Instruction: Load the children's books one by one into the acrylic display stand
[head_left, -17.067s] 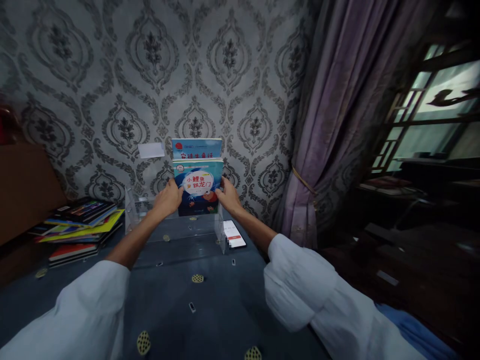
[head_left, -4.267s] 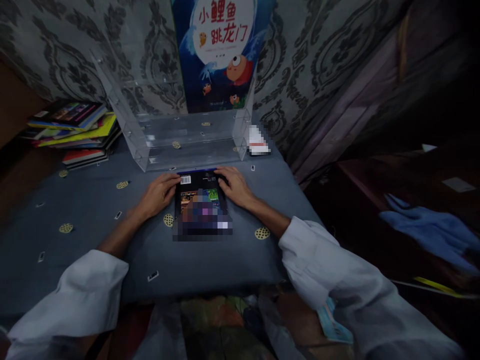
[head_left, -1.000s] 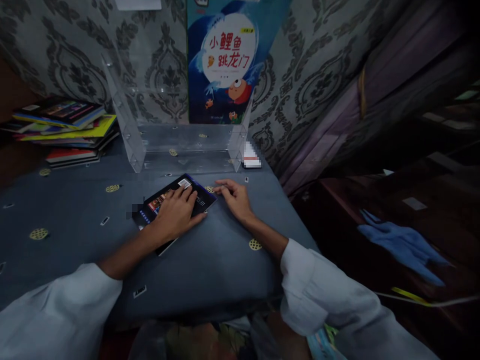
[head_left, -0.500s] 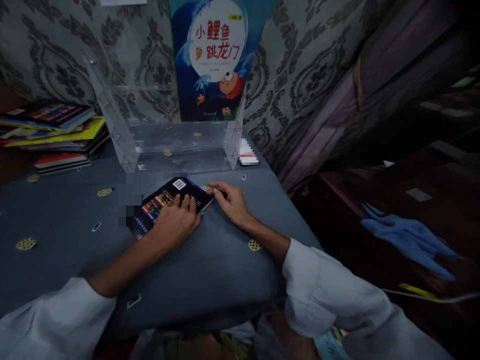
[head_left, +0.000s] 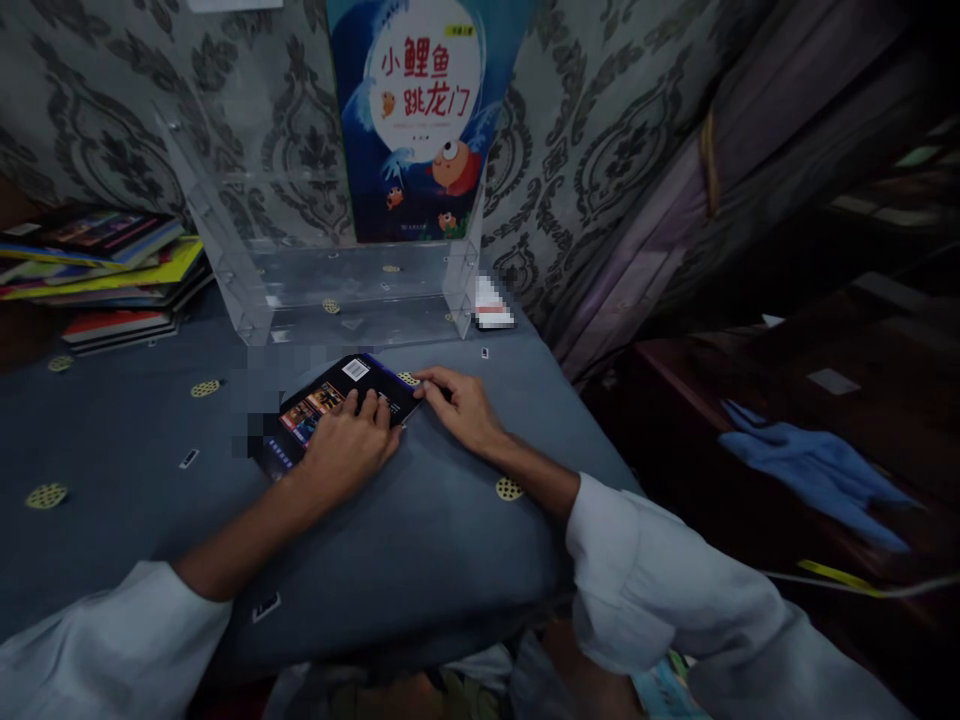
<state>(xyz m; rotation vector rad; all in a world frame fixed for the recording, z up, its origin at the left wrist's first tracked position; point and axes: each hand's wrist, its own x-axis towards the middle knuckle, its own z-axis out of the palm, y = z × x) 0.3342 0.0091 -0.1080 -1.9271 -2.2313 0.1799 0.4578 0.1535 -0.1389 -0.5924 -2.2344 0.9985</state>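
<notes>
A book [head_left: 300, 412] with a dark back cover lies on the blue-grey tablecloth, its barcode facing up. My left hand [head_left: 351, 435] rests flat on that cover, fingers a little apart. At the book's right corner is my right hand [head_left: 461, 405], thumb and index finger drawn close together at the edge; the other fingers curl under. Behind the book stands a clear acrylic rack [head_left: 356, 318]. A blue picture book [head_left: 416, 190] with an orange fish on its cover is propped upright in it.
Several books [head_left: 105, 262] are stacked at the left. A small blurred item [head_left: 493, 308] lies by the rack's right side. Patterned wallpaper and a mauve curtain [head_left: 637, 240] close off the back. Right of the table edge, a blue cloth [head_left: 817, 475] lies on a dark reddish surface.
The view has shifted very slightly. Both hands stay in place at the book, and nothing has been taken up or let go.
</notes>
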